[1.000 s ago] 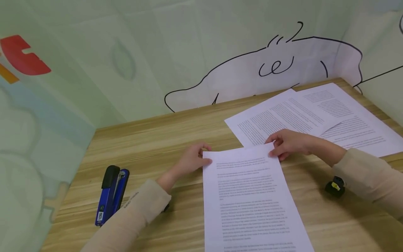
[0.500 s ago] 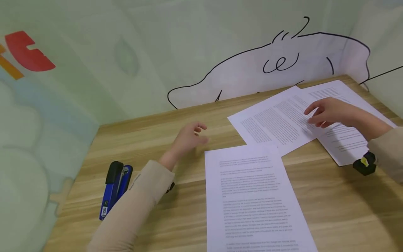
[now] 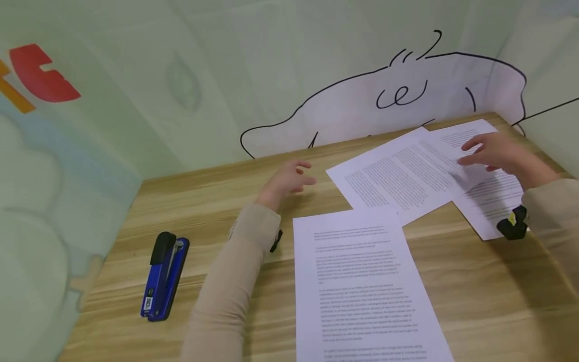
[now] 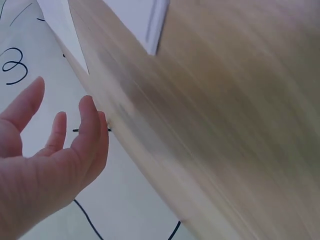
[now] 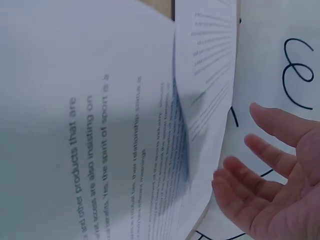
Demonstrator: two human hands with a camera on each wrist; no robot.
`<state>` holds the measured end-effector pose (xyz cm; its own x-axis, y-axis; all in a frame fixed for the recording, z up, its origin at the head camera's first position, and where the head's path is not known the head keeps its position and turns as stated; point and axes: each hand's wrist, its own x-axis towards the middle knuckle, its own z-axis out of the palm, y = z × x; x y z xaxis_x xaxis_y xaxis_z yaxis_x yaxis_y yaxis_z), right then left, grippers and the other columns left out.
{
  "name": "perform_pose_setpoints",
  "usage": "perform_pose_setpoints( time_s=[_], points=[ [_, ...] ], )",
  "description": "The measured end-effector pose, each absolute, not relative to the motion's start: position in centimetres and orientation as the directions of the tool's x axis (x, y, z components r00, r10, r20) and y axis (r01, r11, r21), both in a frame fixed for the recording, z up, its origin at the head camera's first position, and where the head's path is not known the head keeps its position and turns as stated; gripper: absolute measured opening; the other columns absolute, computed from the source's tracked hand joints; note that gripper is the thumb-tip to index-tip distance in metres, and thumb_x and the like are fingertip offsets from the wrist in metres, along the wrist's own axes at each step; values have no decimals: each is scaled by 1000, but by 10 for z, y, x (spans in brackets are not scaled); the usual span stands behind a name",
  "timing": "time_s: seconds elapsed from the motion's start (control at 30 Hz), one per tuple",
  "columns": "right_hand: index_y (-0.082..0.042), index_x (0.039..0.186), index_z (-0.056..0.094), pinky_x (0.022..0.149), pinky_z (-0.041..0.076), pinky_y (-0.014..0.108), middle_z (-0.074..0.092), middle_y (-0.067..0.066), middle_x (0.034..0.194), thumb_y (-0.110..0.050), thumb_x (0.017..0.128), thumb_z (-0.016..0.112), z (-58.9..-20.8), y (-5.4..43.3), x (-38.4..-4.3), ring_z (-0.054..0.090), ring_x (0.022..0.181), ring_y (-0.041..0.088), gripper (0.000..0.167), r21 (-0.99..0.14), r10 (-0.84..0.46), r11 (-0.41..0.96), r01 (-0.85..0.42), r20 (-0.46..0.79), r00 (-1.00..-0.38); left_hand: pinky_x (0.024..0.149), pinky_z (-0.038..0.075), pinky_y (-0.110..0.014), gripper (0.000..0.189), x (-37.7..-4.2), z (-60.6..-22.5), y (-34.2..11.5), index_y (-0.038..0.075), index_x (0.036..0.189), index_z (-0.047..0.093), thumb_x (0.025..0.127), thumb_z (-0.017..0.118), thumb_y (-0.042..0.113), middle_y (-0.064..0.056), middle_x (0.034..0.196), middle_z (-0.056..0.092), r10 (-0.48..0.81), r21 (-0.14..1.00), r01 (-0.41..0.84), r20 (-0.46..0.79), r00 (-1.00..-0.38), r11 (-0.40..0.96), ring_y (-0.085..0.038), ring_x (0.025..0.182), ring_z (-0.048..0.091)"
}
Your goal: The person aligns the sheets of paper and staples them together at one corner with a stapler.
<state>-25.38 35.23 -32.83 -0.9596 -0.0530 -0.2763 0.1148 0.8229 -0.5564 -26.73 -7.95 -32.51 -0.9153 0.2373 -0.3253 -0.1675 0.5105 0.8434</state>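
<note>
A printed sheet of paper lies at the front middle of the table, with neither hand on it. My left hand hovers over bare wood to the left of a second printed sheet, fingers loosely bent and holding nothing. Over the back right papers hangs my right hand, also with relaxed fingers and nothing in them. Beneath it a third printed sheet is partly covered by the second one. In the right wrist view the fingers stay apart from the paper.
A blue and black stapler lies on the left of the wooden table. Behind the table hangs a pale backdrop with black line drawings. Black wrist cameras sit at both sleeves.
Both hands have let go of the front sheet's top corners. The left hand has moved forward and slightly right; the right hand has gone right and back over the other papers.
</note>
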Motion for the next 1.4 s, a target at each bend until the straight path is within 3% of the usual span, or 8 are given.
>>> perform_pose_setpoints(
  time_s=[0.27,0.4,0.57,0.97,1.4],
  points=[
    [11,128,30,76,41,55,29,39,122,-60,79,61,-332,364,-253,43,96,50,91,-431,37,886,170,-299,-953,93,44,-39,59,-277,-324,-60,2,137,38,85,65,2,-17,137,38,290,854,-162,-338,-896,494,-26,112,48],
    [12,127,28,78,38,58,29,39,121,-63,74,65,-337,364,-249,39,98,50,99,-412,79,887,206,-304,-949,88,45,-38,62,-279,-326,-55,2,137,40,82,67,0,-18,137,39,295,853,-123,-306,-905,507,-24,105,45],
    [16,122,30,81,35,59,31,38,118,-55,75,70,-338,361,-246,36,100,48,95,-413,106,883,222,-284,-953,86,44,-38,60,-283,-334,-46,2,135,42,81,68,-1,-19,135,41,265,847,-102,-275,-924,522,-24,104,44],
    [17,119,28,87,29,59,30,36,116,-47,72,76,-349,360,-244,32,101,46,93,-500,126,820,279,-318,-940,103,32,-35,57,-292,-353,-14,1,126,52,74,75,2,-11,130,52,191,687,43,-141,-971,725,-27,122,44],
    [15,117,30,80,34,52,33,31,109,-28,77,76,-351,349,-250,34,96,43,75,-512,191,792,332,-308,-932,104,30,-38,50,-292,-355,-10,3,122,57,76,75,6,-10,126,56,156,608,62,-103,-982,791,-29,120,44]
  ],
)
